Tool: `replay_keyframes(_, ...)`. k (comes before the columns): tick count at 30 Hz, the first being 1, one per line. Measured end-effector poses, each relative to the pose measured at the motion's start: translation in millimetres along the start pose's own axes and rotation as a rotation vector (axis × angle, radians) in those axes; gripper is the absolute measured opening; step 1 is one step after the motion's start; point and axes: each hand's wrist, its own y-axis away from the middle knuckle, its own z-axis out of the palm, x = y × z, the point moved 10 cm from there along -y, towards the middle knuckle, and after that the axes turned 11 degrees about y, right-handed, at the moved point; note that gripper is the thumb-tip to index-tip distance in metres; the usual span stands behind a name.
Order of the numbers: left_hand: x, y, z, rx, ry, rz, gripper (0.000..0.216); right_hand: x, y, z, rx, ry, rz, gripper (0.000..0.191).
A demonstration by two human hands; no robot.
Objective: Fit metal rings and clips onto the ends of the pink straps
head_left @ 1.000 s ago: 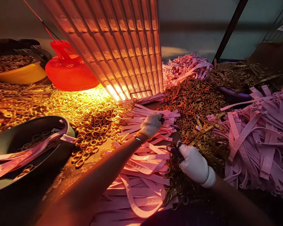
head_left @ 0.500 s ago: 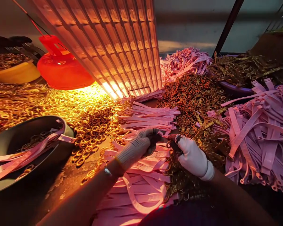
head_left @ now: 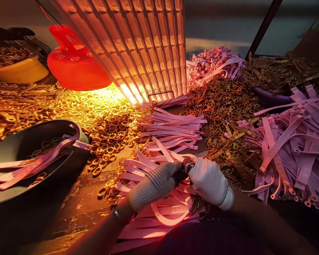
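Observation:
My left hand (head_left: 158,182), in a dotted knit glove with dark fingertips, is closed close in front of me. My right hand (head_left: 208,182), in a white glove with dark, worn fingertips, is closed against it. A pink strap (head_left: 184,156) curves over the fingertips and runs into the right hand's grip. The fingers hide the point where the hands meet, so I cannot make out any small part there. Beneath both hands lies a layered row of pink straps (head_left: 149,225), with brass-coloured rings (head_left: 106,189) along its left side.
A red lamp (head_left: 78,71) shines on a heap of brass-coloured rings (head_left: 108,124), beside a ribbed clear panel (head_left: 138,46). At left stands a dark basin (head_left: 83,141) holding straps. Metal hooks (head_left: 223,106) and a large pile of pink straps (head_left: 300,145) lie at right.
Both hands have come closer together and slightly lower relative to the straps. A pink strap now arches above the fingertips. The whole view has shifted a little.

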Motion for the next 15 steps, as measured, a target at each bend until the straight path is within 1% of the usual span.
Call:
replay_keyframes(1, -1.6, -0.7, 1.5, -0.023, -0.028, 0.018, 0.009, -1.3, 1.5, 0.0, 0.010, -0.005, -0.009, 0.029)
replay_keyframes(3, -12.9, -0.5, 0.6, -0.023, 0.027, -0.038, 0.012, -1.1, 3.2, 2.6, -0.035, -0.056, -0.019, 0.021)
replay_keyframes(6, -28.9, 4.6, -2.2, 0.016, 0.163, -0.152, 0.024, 5.1, 3.8, 11.7, -0.212, -0.118, -0.003, 0.023)
replay_keyframes(8, -31.0, 7.6, -2.2, 0.030, 0.182, -0.158, 0.028, 5.4, 4.0, 19.3, -0.323, -0.137, -0.030, 0.022)
replay_keyframes(9, -31.9, 8.5, -1.8, 0.036, 0.170, -0.159, 0.029, 3.9, 4.1, 23.2, -0.358, -0.145, -0.055, 0.021)
replay_keyframes(11, -34.8, 8.8, -0.4, 0.043, 0.113, -0.164, 0.030, -2.7, 4.9, 30.0, -0.378, -0.167, -0.127, 0.020)
replay_keyframes(13, -37.1, 7.1, 2.4, 0.037, 0.027, -0.156, 0.029, -10.9, 7.0, 34.3, -0.346, -0.183, -0.201, 0.020)
replay_keyframes(15, -35.0, 3.9, 4.2, 0.031, -0.076, -0.115, 0.026, -17.9, 9.9, 36.1, -0.307, -0.184, -0.259, 0.020)
